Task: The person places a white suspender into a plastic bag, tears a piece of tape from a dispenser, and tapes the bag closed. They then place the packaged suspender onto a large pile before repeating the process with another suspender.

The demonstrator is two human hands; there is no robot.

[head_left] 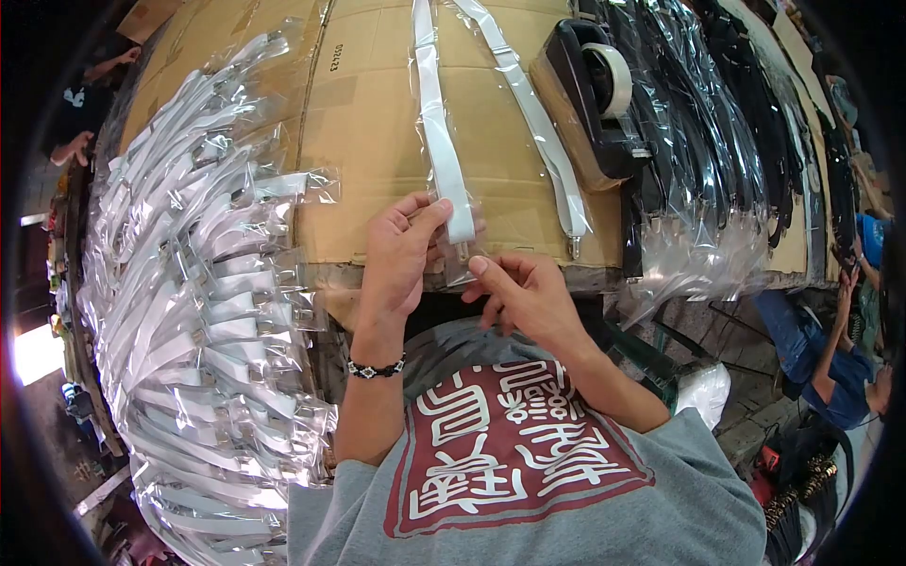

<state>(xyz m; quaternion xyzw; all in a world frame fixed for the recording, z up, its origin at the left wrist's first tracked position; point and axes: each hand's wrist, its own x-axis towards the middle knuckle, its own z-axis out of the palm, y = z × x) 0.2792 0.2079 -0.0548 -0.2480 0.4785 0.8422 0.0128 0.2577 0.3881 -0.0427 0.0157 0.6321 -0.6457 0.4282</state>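
A white elastic strap in a clear plastic sleeve runs toward me over the cardboard table top. My left hand is closed on the strap near its lower end, thumb on top. With thumb and fingertips, my right hand pinches the sleeve's near end, just below the strap's small metal clip. To the right lies a second white strap, also in clear plastic, with a metal clip at its near end. Neither hand touches that one's lower part.
A black tape dispenser stands on a brown block at right. Beyond it lie bundled black straps in plastic. A large pile of bagged white straps covers the left side. People are at both edges, including one in a blue shirt.
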